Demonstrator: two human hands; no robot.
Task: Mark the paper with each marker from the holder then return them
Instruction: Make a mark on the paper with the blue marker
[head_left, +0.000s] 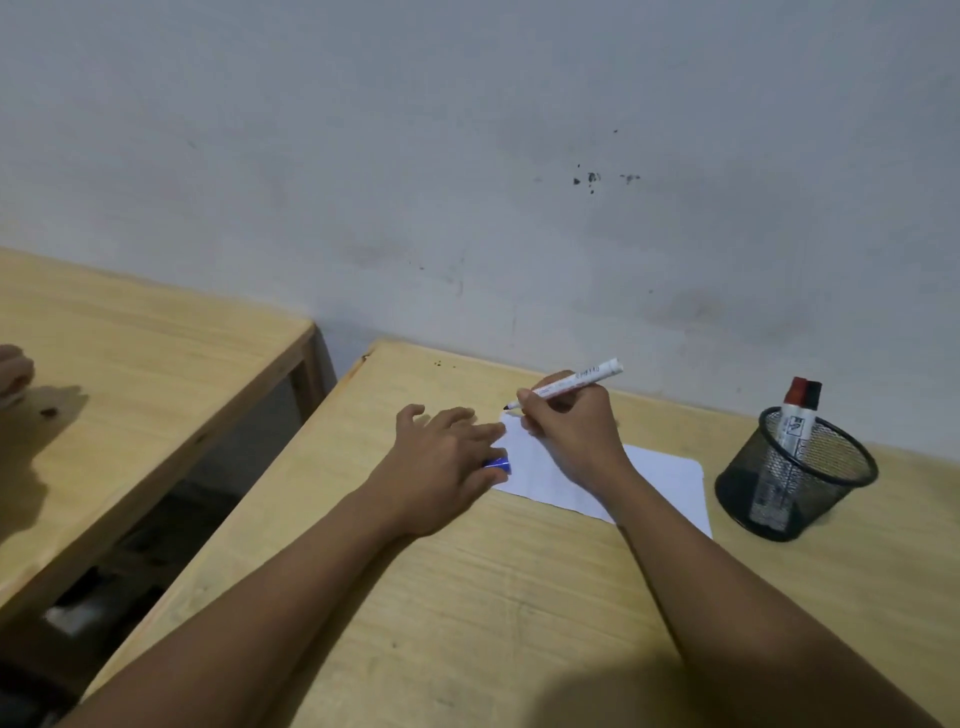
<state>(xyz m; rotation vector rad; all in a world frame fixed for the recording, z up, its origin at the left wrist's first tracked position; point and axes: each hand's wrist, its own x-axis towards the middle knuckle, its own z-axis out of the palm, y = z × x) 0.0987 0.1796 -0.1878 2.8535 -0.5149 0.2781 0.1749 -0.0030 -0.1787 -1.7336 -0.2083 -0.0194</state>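
Two hands: both over the near table (467, 597), close together at the far-left corner of the paper (660, 475).
Right hand (569, 421): fingers wrapped round a white marker (571, 384), uncapped; its dark tip points left, at the paper's far corner. Whether the tip touches the sheet is unclear.
Left hand (441, 457): lies flat, fingers spread, fingertips on the paper's left edge; a blue cap (498, 464) sticks out from under it, pinned beneath the palm side.
Paper: white sheet flat on the table, partly covered by the right forearm.
Holder (795, 478): black mesh cup, just right of the paper, apart from it.
Inside holder: two markers (795, 415) leaning together, one red-capped, one black-capped.
Second table (130, 374): to the left, separated by a gap.
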